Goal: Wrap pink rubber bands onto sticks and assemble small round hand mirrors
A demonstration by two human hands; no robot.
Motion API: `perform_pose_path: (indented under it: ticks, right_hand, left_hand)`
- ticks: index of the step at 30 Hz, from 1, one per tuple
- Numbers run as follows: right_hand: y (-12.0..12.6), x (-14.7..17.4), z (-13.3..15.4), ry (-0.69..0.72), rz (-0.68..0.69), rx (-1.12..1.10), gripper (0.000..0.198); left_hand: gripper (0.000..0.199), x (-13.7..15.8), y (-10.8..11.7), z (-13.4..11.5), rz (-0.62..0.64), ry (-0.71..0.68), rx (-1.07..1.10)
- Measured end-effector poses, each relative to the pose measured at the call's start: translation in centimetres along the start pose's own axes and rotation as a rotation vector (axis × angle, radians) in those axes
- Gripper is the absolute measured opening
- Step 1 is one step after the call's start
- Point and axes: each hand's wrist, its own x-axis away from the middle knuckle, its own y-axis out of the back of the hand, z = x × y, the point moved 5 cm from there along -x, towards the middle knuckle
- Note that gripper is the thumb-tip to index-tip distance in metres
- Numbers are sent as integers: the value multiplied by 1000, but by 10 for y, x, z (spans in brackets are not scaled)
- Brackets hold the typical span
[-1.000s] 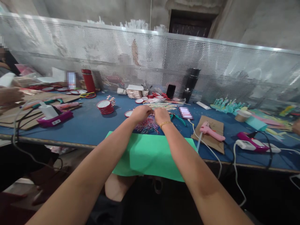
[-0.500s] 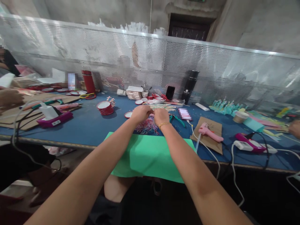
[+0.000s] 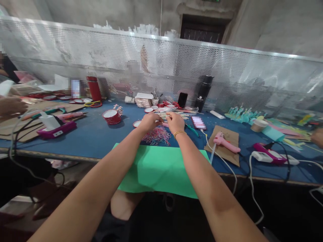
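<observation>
1. My left hand (image 3: 150, 121) and right hand (image 3: 176, 123) now stand a little apart; half a second ago their fingertips met above the table (image 3: 88, 137).
2. My fingers are bent on both sides, and I cannot tell whether either hand pinches something small.
3. The pile of thin pink, blue and purple strands (image 3: 156, 136) lies on the table just below my hands, nearest my left, and more of it shows than before.
4. A small pink piece (image 3: 165, 124) shows in the gap between my hands; I cannot tell whether I touch it.
5. The teal-handled pliers (image 3: 193, 130) lie beyond my right wrist, as they did earlier.
6. The green sheet (image 3: 161, 168) is where it was, under my forearms at the table's edge.
7. The pink glue gun (image 3: 227, 143) still rests on its cardboard (image 3: 232, 134), right of my arm.
</observation>
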Motion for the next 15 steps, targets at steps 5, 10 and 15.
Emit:
perform_pose_path:
  ticks: [5,10,15]
  right_hand:
    - [-9,-1,-9,-139,31,-122,29]
    - [-23,-4,-17,-202,73,-256,31]
    - [-33,-6,-24,-226,71,-332,33]
  left_hand:
    - [25,-2,3,-7,-22,8,54]
    - [25,-4,8,-13,-59,28,139]
    - [25,-4,14,-11,-108,73,184]
